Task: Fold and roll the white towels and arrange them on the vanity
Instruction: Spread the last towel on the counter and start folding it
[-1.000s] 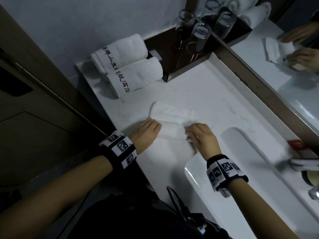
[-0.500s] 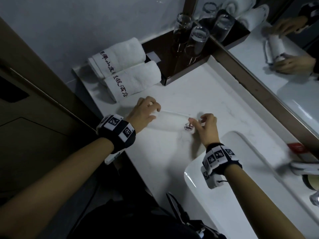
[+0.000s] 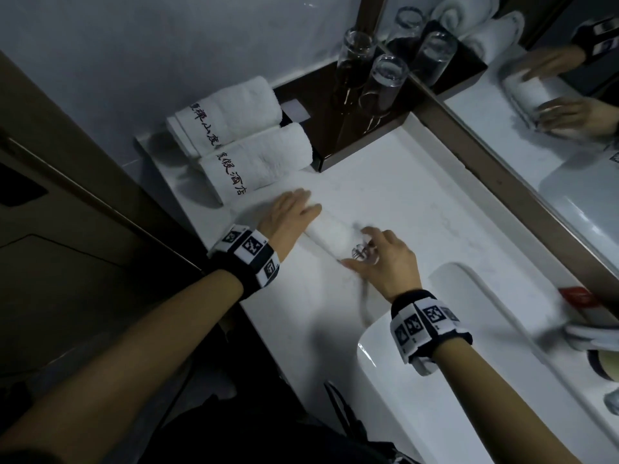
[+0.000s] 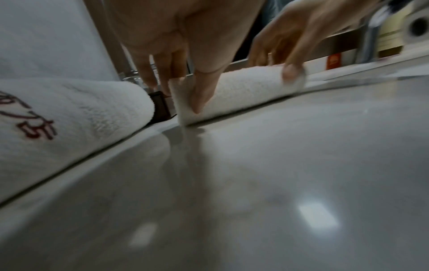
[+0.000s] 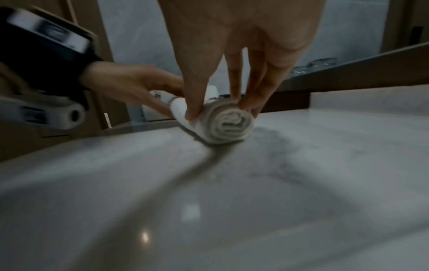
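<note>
A small white towel (image 3: 331,234) lies rolled into a tight cylinder on the white vanity top (image 3: 418,202), just in front of two bigger rolled towels. My left hand (image 3: 294,212) grips its left end, thumb in front and fingers behind, as the left wrist view shows on the towel (image 4: 250,86). My right hand (image 3: 368,249) holds the right end. In the right wrist view the spiral end of the towel (image 5: 232,126) sits between the thumb and fingers of my right hand (image 5: 220,111).
Two rolled towels with dark lettering (image 3: 231,112) (image 3: 258,159) lie side by side at the back left. A dark tray (image 3: 335,155) with upturned glasses (image 3: 388,78) stands behind them by the mirror (image 3: 552,128). The sink basin (image 3: 469,363) is at the right.
The towel lay flat and folded a second ago and is now a tight roll. Both hands have moved away from me with it, toward the two rolled towels.
</note>
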Tool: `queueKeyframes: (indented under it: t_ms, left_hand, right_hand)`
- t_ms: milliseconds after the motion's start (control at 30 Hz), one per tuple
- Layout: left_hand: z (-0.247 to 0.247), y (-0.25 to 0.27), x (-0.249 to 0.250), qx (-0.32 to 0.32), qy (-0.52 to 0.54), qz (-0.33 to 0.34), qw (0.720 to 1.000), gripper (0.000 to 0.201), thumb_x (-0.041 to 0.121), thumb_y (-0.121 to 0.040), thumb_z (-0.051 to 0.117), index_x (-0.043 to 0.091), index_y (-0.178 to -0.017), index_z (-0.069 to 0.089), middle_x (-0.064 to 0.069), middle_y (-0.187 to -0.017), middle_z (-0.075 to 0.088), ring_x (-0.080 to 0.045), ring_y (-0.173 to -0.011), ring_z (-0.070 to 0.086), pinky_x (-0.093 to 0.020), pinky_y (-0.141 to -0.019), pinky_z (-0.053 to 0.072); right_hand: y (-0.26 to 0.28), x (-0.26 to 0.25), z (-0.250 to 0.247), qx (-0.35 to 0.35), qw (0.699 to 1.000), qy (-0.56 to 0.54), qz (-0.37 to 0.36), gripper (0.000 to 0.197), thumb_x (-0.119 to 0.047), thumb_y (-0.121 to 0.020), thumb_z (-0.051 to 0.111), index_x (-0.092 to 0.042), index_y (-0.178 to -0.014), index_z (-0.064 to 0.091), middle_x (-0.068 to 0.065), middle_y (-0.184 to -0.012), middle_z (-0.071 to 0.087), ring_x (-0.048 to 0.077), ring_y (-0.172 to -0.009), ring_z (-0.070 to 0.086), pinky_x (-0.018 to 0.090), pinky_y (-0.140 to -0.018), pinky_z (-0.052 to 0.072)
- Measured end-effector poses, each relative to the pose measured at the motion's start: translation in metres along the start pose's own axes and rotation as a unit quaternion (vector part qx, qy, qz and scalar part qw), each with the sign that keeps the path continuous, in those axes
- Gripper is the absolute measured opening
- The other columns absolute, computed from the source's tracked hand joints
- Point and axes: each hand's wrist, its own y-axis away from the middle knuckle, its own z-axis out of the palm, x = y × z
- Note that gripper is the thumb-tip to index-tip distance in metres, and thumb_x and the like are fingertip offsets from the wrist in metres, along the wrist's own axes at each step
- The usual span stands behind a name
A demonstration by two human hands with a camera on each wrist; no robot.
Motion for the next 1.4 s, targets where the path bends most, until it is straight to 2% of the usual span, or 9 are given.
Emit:
queueKeyframes:
  t_ms: [200, 467, 567, 767, 900, 1000, 1100, 1200, 1400]
  left_hand:
    - [0.002, 0.014, 0.006, 0.008, 0.165, -0.166, 0.972, 0.035, 0.01, -0.09, 0.051, -0.002, -0.12, 0.038, -0.024, -0.111, 0.053, -0.035, -0.096, 0.056, -0.038, -0.077, 0.045]
    - [0.018, 0.064, -0.001, -0.009, 0.606, -0.344, 0.718, 0.015, 0.022, -0.092, 0.052, 0.009, -0.099, 0.05, -0.012, -0.086, 0.067, -0.024, -0.073, 0.069, -0.033, -0.067, 0.058]
    - [0.005, 0.055, -0.02, 0.041, 0.647, -0.346, 0.678, 0.013, 0.015, -0.088, 0.061, 0.003, -0.093, 0.059, -0.019, -0.091, 0.067, -0.026, -0.077, 0.068, -0.03, -0.071, 0.059]
    - [-0.013, 0.034, -0.051, 0.078, 0.7, -0.365, 0.609, 0.005, -0.005, -0.084, 0.059, -0.007, -0.089, 0.058, -0.018, -0.077, 0.058, -0.024, -0.07, 0.059, -0.019, -0.058, 0.057]
    - [-0.006, 0.033, -0.058, 0.091, 0.683, -0.363, 0.627, 0.014, -0.009, -0.08, 0.062, -0.004, -0.067, 0.06, -0.014, -0.07, 0.059, -0.022, -0.063, 0.061, -0.021, -0.063, 0.058]
    - [-0.003, 0.029, -0.068, 0.139, 0.639, -0.37, 0.66, 0.022, -0.007, -0.079, 0.064, 0.001, -0.059, 0.059, -0.009, -0.063, 0.057, -0.012, -0.052, 0.062, -0.022, -0.066, 0.057]
    - [-0.003, 0.021, -0.084, 0.155, 0.621, -0.383, 0.666, 0.026, -0.006, -0.076, 0.067, 0.006, -0.053, 0.06, -0.009, -0.057, 0.06, -0.022, -0.067, 0.063, -0.036, -0.078, 0.056]
    - [-0.005, 0.019, -0.086, 0.153, 0.602, -0.378, 0.686, 0.025, -0.005, -0.075, 0.068, 0.008, -0.057, 0.058, 0.004, -0.045, 0.061, -0.02, -0.056, 0.06, -0.045, -0.082, 0.054]
    - [-0.01, 0.059, -0.103, 0.115, 0.535, -0.296, 0.783, 0.013, -0.006, -0.078, 0.065, 0.002, -0.083, 0.056, -0.016, -0.083, 0.059, -0.023, -0.078, 0.055, -0.041, -0.078, 0.05]
  right_hand:
    - [-0.01, -0.046, 0.013, -0.068, 0.994, 0.068, 0.043, 0.053, -0.057, -0.075, 0.064, -0.006, -0.08, 0.049, 0.012, -0.084, 0.062, 0.03, -0.08, 0.058, 0.032, -0.066, 0.036]
    - [-0.04, -0.09, 0.039, -0.114, 0.924, -0.295, 0.215, 0.047, -0.053, -0.073, 0.071, -0.012, -0.054, 0.057, -0.002, -0.046, 0.061, 0.007, -0.048, 0.06, 0.015, -0.047, 0.042]
    - [-0.049, -0.103, 0.047, -0.121, 0.922, -0.308, 0.199, 0.049, -0.05, -0.079, 0.066, -0.006, -0.057, 0.058, 0.006, -0.055, 0.062, 0.015, -0.054, 0.06, 0.023, -0.055, 0.049]
    - [-0.076, -0.083, 0.049, -0.043, 0.834, -0.445, 0.322, 0.045, -0.046, -0.084, 0.062, -0.003, -0.073, 0.063, 0.015, -0.064, 0.07, 0.027, -0.067, 0.071, 0.031, -0.078, 0.056]
    - [-0.101, -0.081, 0.045, -0.023, 0.831, -0.465, 0.305, 0.025, -0.028, -0.088, 0.06, -0.007, -0.085, 0.047, 0.009, -0.066, 0.065, 0.033, -0.086, 0.069, 0.043, -0.096, 0.048]
    - [-0.113, -0.097, 0.05, -0.022, 0.822, -0.491, 0.287, 0.017, -0.016, -0.089, 0.058, -0.007, -0.093, 0.044, 0.012, -0.072, 0.065, 0.035, -0.075, 0.069, 0.045, -0.094, 0.05]
    - [-0.121, -0.11, 0.055, -0.024, 0.849, -0.451, 0.276, 0.017, -0.016, -0.089, 0.058, -0.006, -0.092, 0.043, 0.02, -0.085, 0.065, 0.04, -0.09, 0.066, 0.048, -0.094, 0.05]
    - [-0.127, -0.112, 0.058, -0.032, 0.869, -0.406, 0.281, 0.023, -0.021, -0.088, 0.059, -0.006, -0.098, 0.045, 0.025, -0.106, 0.062, 0.043, -0.102, 0.061, 0.05, -0.094, 0.048]
    - [-0.111, -0.107, 0.051, -0.026, 0.909, -0.32, 0.265, 0.047, -0.036, -0.086, 0.062, -0.001, -0.115, 0.052, 0.017, -0.109, 0.063, 0.035, -0.104, 0.06, 0.047, -0.097, 0.046]
